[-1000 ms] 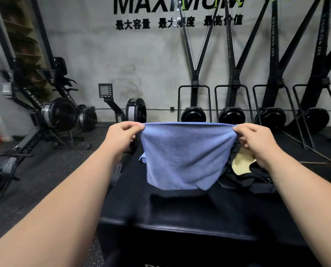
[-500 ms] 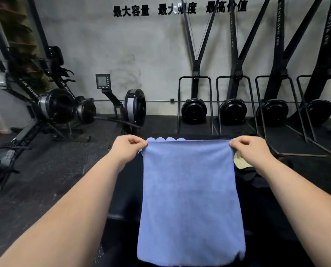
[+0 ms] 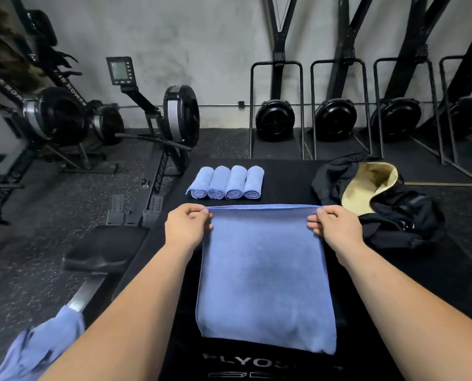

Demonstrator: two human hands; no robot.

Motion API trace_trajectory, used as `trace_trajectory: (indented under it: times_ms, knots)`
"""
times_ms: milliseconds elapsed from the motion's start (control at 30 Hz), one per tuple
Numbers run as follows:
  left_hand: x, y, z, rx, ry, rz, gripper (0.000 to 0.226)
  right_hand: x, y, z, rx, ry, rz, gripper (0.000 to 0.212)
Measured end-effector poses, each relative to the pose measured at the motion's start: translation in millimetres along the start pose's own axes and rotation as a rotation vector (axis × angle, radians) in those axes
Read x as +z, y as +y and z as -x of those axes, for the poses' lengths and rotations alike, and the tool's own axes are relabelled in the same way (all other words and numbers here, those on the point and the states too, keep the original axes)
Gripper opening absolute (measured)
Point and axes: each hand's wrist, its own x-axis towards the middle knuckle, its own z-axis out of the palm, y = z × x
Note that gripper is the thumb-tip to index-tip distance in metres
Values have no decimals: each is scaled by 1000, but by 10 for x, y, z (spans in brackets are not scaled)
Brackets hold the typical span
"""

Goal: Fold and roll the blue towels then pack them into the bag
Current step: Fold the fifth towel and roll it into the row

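Blue towel, far edge beside rolls

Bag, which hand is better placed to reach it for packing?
Right: the bag lies just beside the right hand, while the left hand pinches the towel at its opposite corner, nearer the rolled towels.

Bare forearms, reaching in from seven and five o'clock, end in a bare left hand and right hand; nails short.
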Motion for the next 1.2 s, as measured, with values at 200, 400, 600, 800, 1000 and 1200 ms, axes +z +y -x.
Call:
trace_trajectory:
  times_ms: [200,400,600,800,1000,1200]
  knots:
    - [347,-329,-190,13,-499,-405,90,187,164,-91,-43,-326,455,62]
    - [408,-936,269,395,-448,-1172,76,228,795,192,-378,-439,908,58]
    - [397,-831,289,651,-323,-1235,74,-10,861,251,-476,-331,749,36]
    - [487,-931,742,507,-489,-1119,87,-436,915,616,-546,-259,645,15]
    - [466,-944,800,479,-498,-1169,73,-705,984,909,-544,-293,629,14]
    - [475,-938,825,480,-488,-1153,73,-778,993,1064,-566,-429,667,36]
